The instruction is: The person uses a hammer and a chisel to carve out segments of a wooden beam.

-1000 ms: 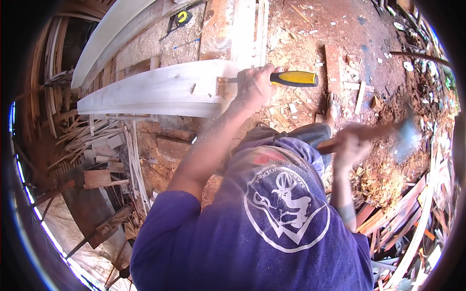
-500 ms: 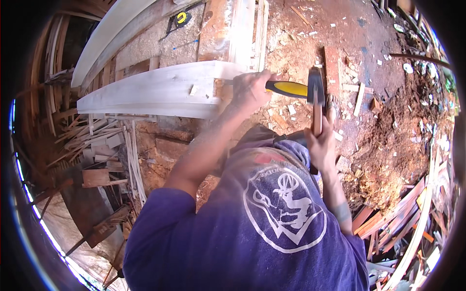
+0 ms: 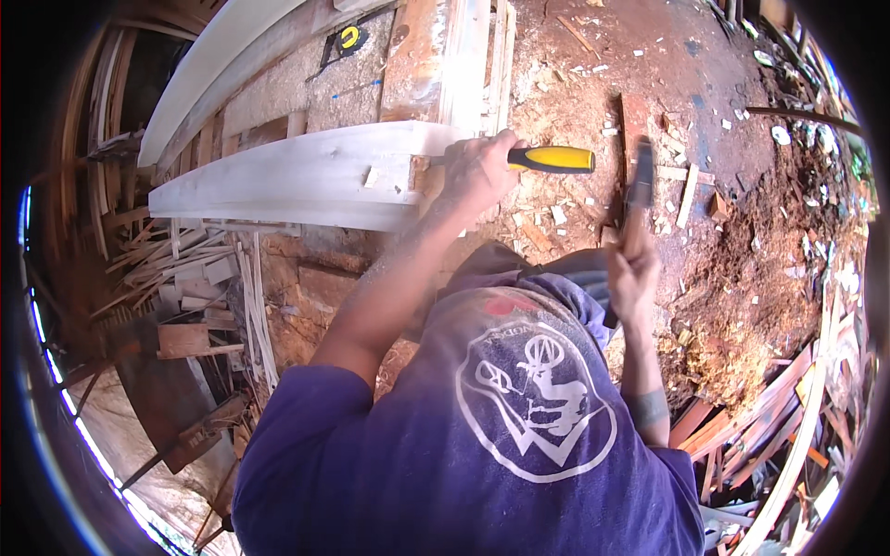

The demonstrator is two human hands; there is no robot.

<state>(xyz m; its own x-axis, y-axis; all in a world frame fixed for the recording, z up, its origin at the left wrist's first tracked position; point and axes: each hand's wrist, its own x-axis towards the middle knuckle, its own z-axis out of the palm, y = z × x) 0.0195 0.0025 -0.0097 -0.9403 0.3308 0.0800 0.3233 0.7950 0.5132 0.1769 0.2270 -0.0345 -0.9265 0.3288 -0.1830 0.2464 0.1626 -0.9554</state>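
My left hand (image 3: 478, 172) is closed around a chisel (image 3: 562, 159), whose yellow and black handle sticks out to the right. The chisel's blade points left at the end of a pale, curved timber (image 3: 297, 171); my fingers and the wood hide its tip. In my right hand (image 3: 633, 280) is a hammer (image 3: 641, 176), gripped by its wooden handle. The dark hammer head is apart from the chisel's butt, to its right. A small wood chip (image 3: 372, 176) lies on top of the timber.
A second long curved timber (image 3: 199, 79) lies at the far left. Beyond my left hand, a black and yellow tool (image 3: 349, 39) rests on a board. Scattered chips cover the dirt ground (image 3: 565, 93). Offcuts (image 3: 199, 278) pile up at left, and wood strips (image 3: 760, 408) at right.
My right hand has swung the hammer to the right, from beside the chisel's butt to a gap away from it. My left hand stays on the chisel.
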